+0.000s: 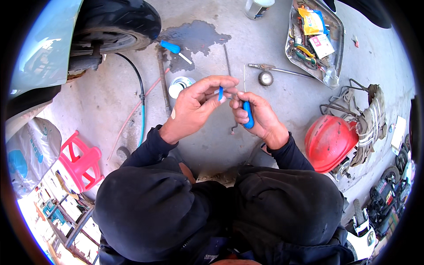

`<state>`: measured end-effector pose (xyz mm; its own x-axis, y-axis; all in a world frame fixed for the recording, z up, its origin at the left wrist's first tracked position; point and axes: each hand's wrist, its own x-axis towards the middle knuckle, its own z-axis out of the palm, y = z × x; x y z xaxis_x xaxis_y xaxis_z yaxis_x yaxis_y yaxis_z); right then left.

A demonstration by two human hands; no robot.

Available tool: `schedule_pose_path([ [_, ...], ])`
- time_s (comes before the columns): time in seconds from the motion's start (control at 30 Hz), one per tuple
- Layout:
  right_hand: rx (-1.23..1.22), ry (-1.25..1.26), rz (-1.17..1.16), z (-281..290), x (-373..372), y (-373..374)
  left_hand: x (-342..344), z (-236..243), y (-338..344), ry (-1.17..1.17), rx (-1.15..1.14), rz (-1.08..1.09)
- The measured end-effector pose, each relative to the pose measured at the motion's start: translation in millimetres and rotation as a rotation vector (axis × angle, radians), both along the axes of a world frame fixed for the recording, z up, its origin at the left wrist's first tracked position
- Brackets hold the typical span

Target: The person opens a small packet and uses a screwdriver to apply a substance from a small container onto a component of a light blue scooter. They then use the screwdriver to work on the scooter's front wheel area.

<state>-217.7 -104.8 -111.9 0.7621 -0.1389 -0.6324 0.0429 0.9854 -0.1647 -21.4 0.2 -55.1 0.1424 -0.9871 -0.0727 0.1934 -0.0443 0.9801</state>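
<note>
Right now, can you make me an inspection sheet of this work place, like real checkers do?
Surface: grey floor with a dark, wet-looking patch.
Job's things: a blue-handled tool with a thin shaft; a small blue strip.
Clutter: another blue-handled tool, a dial gauge, and a metal tray of tools and packets.
Hands: left hand holds the strip; right hand grips the tool's handle.
Cables: a black-and-teal hose.
Surroundings: a black tyre and a pink stool.

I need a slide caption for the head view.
Left hand holds a blue strip; right hand, a slim blue-handled tool.
</note>
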Motion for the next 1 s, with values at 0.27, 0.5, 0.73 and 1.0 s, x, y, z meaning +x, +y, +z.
schedule_pose_path([
  [0.27,-0.087,0.106,0.045,5.4,3.7,13.7,4.9,0.0,3.3,0.046,0.121,0.143],
  [0.5,-0.141,0.068,-0.283,2.6,-18.6,-18.0,10.7,8.5,-2.0,-0.304,0.136,0.242],
  [0.73,-0.125,-0.050,-0.244,39.7,-0.6,-41.8,19.6,9.5,14.8,-1.049,-0.190,-0.163],
  [1.0,-0.188,-0.008,-0.190,35.6,-25.1,-41.4,8.0,-10.8,3.6,-0.946,-0.188,0.031],
])
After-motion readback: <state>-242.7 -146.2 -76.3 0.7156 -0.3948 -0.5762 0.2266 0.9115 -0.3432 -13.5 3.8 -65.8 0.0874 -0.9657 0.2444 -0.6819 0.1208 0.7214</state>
